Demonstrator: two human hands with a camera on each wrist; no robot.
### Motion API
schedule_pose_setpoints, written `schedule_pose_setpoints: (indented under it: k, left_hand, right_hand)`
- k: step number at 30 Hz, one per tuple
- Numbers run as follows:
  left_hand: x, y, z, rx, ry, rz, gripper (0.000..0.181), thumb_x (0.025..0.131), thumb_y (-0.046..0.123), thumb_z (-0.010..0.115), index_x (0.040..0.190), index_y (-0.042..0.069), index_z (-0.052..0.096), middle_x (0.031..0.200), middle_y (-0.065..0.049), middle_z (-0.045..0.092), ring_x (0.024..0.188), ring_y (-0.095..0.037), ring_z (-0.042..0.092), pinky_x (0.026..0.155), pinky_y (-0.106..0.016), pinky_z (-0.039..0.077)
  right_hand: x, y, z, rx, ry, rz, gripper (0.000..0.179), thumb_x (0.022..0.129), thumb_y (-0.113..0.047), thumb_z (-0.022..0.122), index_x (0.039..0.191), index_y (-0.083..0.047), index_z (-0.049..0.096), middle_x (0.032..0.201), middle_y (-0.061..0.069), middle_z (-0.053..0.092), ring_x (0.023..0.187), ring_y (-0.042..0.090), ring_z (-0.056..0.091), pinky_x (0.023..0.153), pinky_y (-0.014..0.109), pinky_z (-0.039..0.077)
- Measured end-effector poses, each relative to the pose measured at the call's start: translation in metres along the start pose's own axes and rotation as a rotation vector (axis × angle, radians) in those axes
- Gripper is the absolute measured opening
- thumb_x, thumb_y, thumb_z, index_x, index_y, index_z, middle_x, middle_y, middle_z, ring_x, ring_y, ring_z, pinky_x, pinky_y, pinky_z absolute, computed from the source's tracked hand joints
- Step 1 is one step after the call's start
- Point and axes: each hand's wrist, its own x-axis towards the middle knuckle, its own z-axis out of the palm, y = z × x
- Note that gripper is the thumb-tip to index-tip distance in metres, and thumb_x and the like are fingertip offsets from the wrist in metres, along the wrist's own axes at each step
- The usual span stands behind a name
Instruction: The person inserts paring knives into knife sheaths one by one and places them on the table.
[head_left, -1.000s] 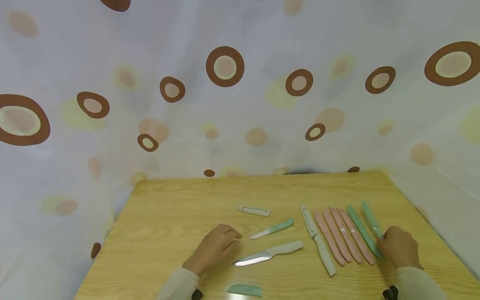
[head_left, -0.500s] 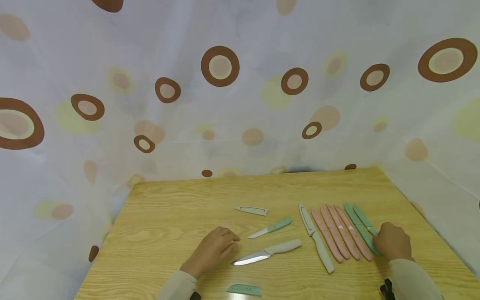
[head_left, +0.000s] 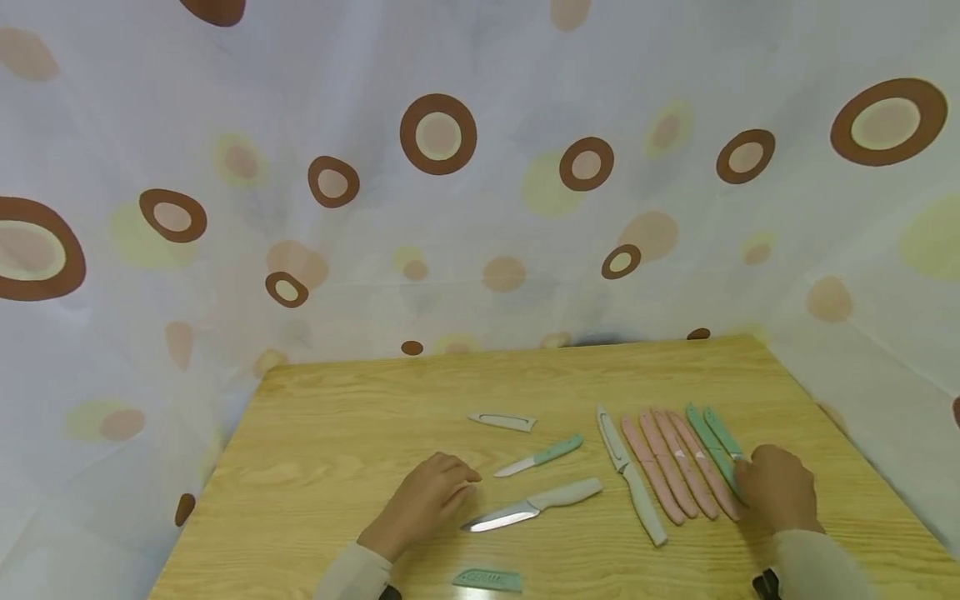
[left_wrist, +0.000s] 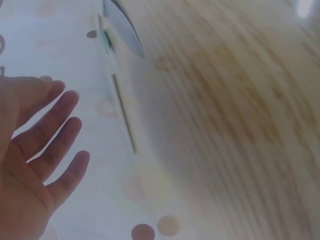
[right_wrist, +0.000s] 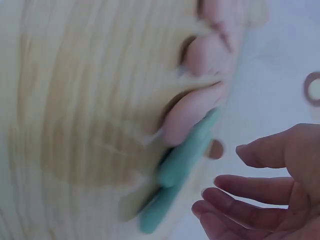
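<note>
My right hand (head_left: 780, 490) is at the handle end of two green sheathed knives (head_left: 708, 437) lying side by side. In the right wrist view its thumb and fingers (right_wrist: 250, 195) stand apart with nothing between them, beside the green handles (right_wrist: 187, 155). My left hand (head_left: 427, 502) hovers or rests over the table, fingers loosely spread and holding nothing. Close to its fingertips lie a bare white-handled knife (head_left: 566, 493) and a smaller bare green-handled knife (head_left: 558, 451). In the head view the right hand hides the ends of the green knives.
Several pink sheathed knives (head_left: 671, 467) lie in a row left of the green pair, then a white sheathed knife (head_left: 645, 504). A loose white sheath (head_left: 502, 422) lies farther back. A green sheath (head_left: 487, 580) is near the front of the wooden table (head_left: 337, 433).
The outer green knife has moved left, close against the other green one, and my right hand has shifted left with it. The left hand keeps its place. The head view has turned slightly.
</note>
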Motion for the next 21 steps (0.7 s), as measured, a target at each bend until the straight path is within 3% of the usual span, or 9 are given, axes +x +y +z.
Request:
schedule_pose_setpoints:
  k: [1,3,6,8,11,13,16,21]
  left_hand:
    - [-0.002,0.001,-0.001,0.004,0.004,-0.004,0.015,0.092,0.017,0.065,0.106,0.012,0.07,0.106,0.002,0.067,0.101,-0.014,0.059,0.089,-0.028,0.052]
    - [-0.004,0.003,-0.004,0.007,0.013,-0.009,0.016,0.091,0.017,0.067,0.106,0.013,0.07,0.106,0.002,0.066,0.101,-0.014,0.059,0.089,-0.027,0.052]
    - [-0.005,0.01,-0.008,0.004,0.032,0.011,0.018,0.089,0.017,0.07,0.106,0.013,0.069,0.106,0.002,0.066,0.1,-0.014,0.059,0.088,-0.027,0.052]
    - [-0.004,0.016,-0.011,-0.007,0.031,0.043,0.018,0.087,0.018,0.071,0.104,0.013,0.07,0.104,0.002,0.066,0.098,-0.013,0.059,0.086,-0.025,0.053]
    - [-0.003,0.026,-0.012,-0.028,-0.02,0.087,0.019,0.085,0.022,0.073,0.102,0.012,0.071,0.1,0.003,0.067,0.094,-0.01,0.06,0.084,-0.02,0.052]
    - [-0.004,0.032,-0.01,-0.058,-0.095,0.083,0.021,0.084,0.024,0.074,0.101,0.013,0.072,0.098,0.006,0.067,0.091,-0.006,0.059,0.083,-0.015,0.05]
    - [-0.01,0.036,-0.002,-0.08,-0.184,0.088,0.025,0.081,0.033,0.076,0.1,0.017,0.073,0.096,0.01,0.067,0.087,0.0,0.056,0.077,-0.01,0.047]
    - [-0.018,0.044,0.008,-0.067,-0.269,0.11,0.031,0.076,0.044,0.076,0.098,0.022,0.073,0.094,0.017,0.064,0.083,0.006,0.049,0.071,-0.007,0.041]
  right_hand:
    - [-0.002,-0.008,0.0,-0.003,0.025,-0.03,0.033,0.093,-0.011,0.051,0.091,0.022,0.057,0.082,0.034,0.063,0.072,0.046,0.063,0.059,0.053,0.054]
    - [-0.007,-0.026,0.003,-0.001,0.083,-0.098,0.036,0.093,-0.01,0.054,0.1,0.025,0.055,0.09,0.038,0.061,0.066,0.043,0.063,0.054,0.048,0.055]
    - [-0.02,-0.052,0.007,0.012,0.171,-0.208,0.035,0.091,-0.008,0.058,0.103,0.024,0.056,0.094,0.041,0.06,0.045,0.025,0.055,0.04,0.031,0.049]
    - [-0.03,-0.065,0.011,0.034,0.208,-0.267,0.032,0.09,-0.008,0.06,0.102,0.022,0.059,0.092,0.038,0.062,0.037,0.013,0.04,0.032,0.021,0.036]
    - [-0.043,-0.08,0.016,0.047,0.228,-0.319,0.028,0.088,-0.008,0.065,0.098,0.017,0.063,0.091,0.034,0.064,0.044,0.016,0.05,0.037,0.022,0.044]
    - [-0.051,-0.087,0.021,0.067,0.203,-0.323,0.026,0.087,-0.009,0.067,0.098,0.015,0.065,0.09,0.03,0.066,0.056,0.026,0.061,0.047,0.03,0.053]
    - [-0.059,-0.094,0.029,0.088,0.165,-0.321,0.025,0.086,-0.011,0.069,0.096,0.011,0.067,0.087,0.023,0.068,0.074,0.035,0.067,0.062,0.044,0.058]
    - [-0.071,-0.098,0.043,0.105,0.014,-0.257,0.026,0.088,-0.015,0.068,0.102,0.008,0.067,0.091,0.018,0.069,0.08,0.033,0.067,0.068,0.046,0.058]
